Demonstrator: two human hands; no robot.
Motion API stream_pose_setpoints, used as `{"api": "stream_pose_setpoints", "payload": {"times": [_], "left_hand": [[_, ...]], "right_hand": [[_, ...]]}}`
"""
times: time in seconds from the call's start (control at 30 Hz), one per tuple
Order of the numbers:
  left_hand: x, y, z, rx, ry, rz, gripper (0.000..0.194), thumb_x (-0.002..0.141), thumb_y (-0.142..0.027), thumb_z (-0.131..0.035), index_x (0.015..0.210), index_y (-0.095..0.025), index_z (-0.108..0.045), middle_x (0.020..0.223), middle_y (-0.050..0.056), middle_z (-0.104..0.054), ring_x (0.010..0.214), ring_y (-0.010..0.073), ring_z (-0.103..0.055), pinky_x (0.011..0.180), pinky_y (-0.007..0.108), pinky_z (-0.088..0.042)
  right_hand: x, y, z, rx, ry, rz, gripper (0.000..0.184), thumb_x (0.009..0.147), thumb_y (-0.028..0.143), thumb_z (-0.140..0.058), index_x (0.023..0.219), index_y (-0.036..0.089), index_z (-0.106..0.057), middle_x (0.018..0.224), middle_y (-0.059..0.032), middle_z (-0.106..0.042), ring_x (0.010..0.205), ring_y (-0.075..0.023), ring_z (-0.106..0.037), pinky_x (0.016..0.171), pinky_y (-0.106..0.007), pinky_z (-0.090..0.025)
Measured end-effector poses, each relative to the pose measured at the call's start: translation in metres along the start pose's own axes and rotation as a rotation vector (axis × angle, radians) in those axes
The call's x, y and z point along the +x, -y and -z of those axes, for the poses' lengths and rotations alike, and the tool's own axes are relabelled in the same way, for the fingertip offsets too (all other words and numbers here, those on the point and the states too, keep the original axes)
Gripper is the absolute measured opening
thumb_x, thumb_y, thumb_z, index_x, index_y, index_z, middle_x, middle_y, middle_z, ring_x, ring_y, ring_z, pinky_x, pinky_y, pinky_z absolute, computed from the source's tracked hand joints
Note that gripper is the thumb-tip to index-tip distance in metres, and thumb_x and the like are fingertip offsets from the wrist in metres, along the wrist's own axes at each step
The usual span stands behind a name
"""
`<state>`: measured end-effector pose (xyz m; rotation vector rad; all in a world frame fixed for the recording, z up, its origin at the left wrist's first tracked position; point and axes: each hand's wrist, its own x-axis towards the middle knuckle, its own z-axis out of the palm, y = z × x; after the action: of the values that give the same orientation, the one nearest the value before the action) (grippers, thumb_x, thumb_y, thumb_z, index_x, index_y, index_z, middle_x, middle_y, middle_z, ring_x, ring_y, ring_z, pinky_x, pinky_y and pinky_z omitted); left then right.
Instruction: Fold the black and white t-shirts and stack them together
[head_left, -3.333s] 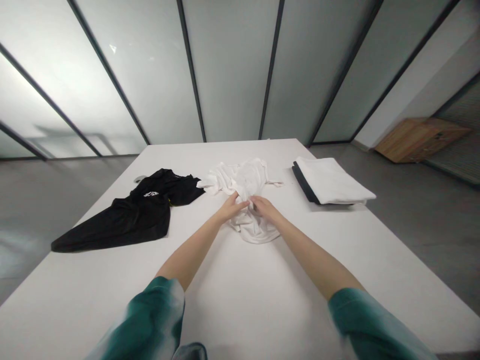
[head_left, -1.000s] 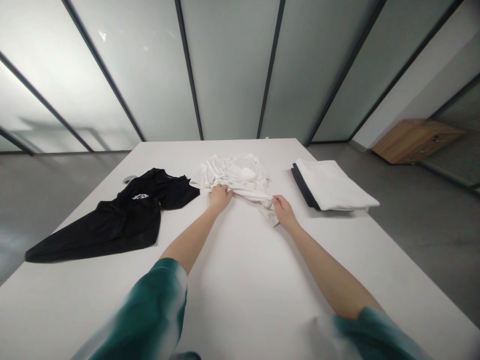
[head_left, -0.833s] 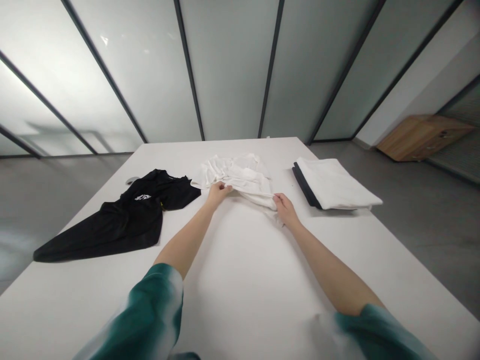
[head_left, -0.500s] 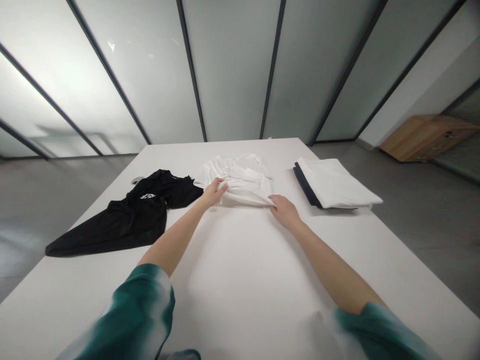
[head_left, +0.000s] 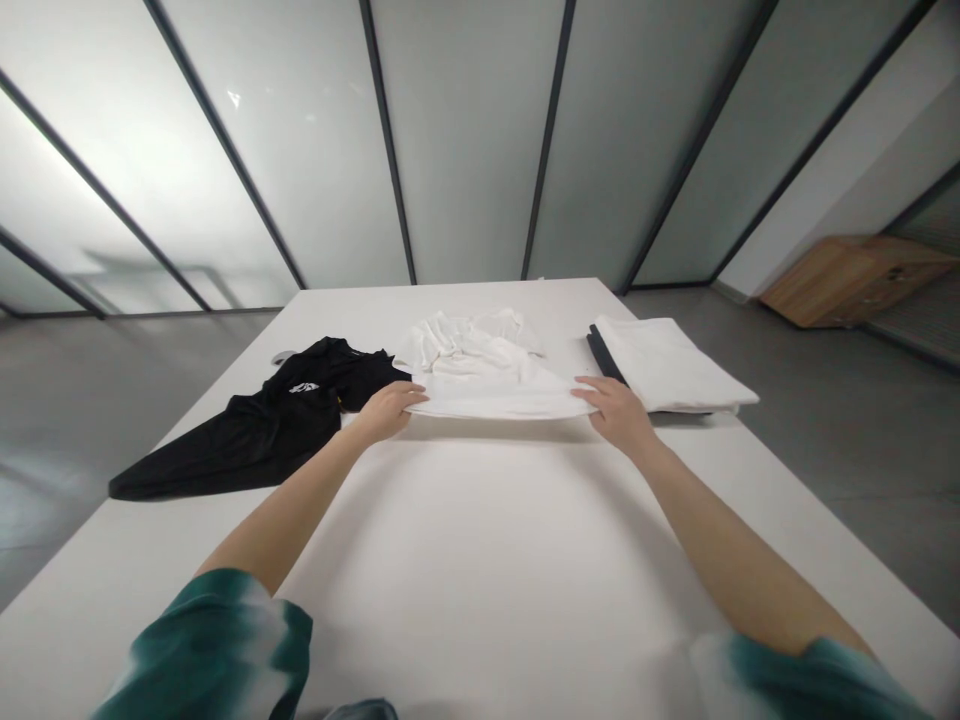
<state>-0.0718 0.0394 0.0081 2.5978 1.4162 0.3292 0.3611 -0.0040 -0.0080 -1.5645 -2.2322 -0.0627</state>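
A crumpled white garment (head_left: 480, 355), perhaps a T-shirt, lies across the middle of the table with its near edge drawn straight. My left hand (head_left: 390, 408) pinches the left end of that edge, and my right hand (head_left: 619, 408) pinches the right end. Between them the cloth is stretched taut and slightly raised, casting a shadow underneath. The far part stays bunched up. Just left of my left hand is a black garment (head_left: 262, 430) with a small white print, loosely spread. My right hand is close to a folded stack with a white cloth (head_left: 675, 365) on top.
Under the white folded cloth a dark folded cloth (head_left: 606, 355) shows at the left side. The white table (head_left: 480, 560) reaches toward a frosted glass wall (head_left: 465, 140). A small pale object (head_left: 282, 357) sits behind the black garment. A wooden cabinet (head_left: 847, 280) stands on the floor at right.
My hands have moved apart, the left one leftward and the right one rightward. The near edge of the white garment has gone from slack and narrow to wide and taut.
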Motion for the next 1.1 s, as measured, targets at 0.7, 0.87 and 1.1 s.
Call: {"api": "stream_pose_setpoints", "payload": {"times": [0.7, 0.87, 1.1], "left_hand": [[0.067, -0.055, -0.064, 0.084, 0.013, 0.339, 0.069, 0.091, -0.053, -0.047, 0.148, -0.015, -0.039, 0.159, 0.019, -0.029, 0.147, 0.0352, -0.025, 0.115, 0.050, -0.025], [0.055, -0.043, -0.077, 0.138, 0.059, 0.292, 0.071, 0.094, -0.061, -0.036, 0.151, -0.019, -0.037, 0.161, 0.015, -0.026, 0.149, 0.0336, -0.020, 0.118, 0.050, -0.018], [0.037, -0.035, -0.077, 0.139, 0.058, 0.232, 0.072, 0.093, -0.061, -0.039, 0.152, -0.019, -0.036, 0.161, 0.015, -0.026, 0.149, 0.0330, -0.020, 0.119, 0.049, -0.017]], "right_hand": [[0.065, 0.053, -0.076, 0.016, 0.276, -0.087, 0.052, 0.094, 0.032, -0.047, 0.141, 0.010, -0.050, 0.153, -0.0181, -0.041, 0.142, -0.0289, -0.038, 0.114, -0.042, -0.031], [0.035, 0.051, -0.085, -0.142, 0.274, -0.170, 0.060, 0.098, 0.049, -0.037, 0.149, 0.017, -0.040, 0.158, -0.0157, -0.032, 0.146, -0.0314, -0.029, 0.115, -0.048, -0.026], [0.008, 0.052, -0.077, -0.156, 0.281, -0.249, 0.064, 0.095, 0.056, -0.041, 0.145, 0.017, -0.046, 0.157, -0.0166, -0.035, 0.143, -0.0361, -0.032, 0.112, -0.052, -0.027]]}}
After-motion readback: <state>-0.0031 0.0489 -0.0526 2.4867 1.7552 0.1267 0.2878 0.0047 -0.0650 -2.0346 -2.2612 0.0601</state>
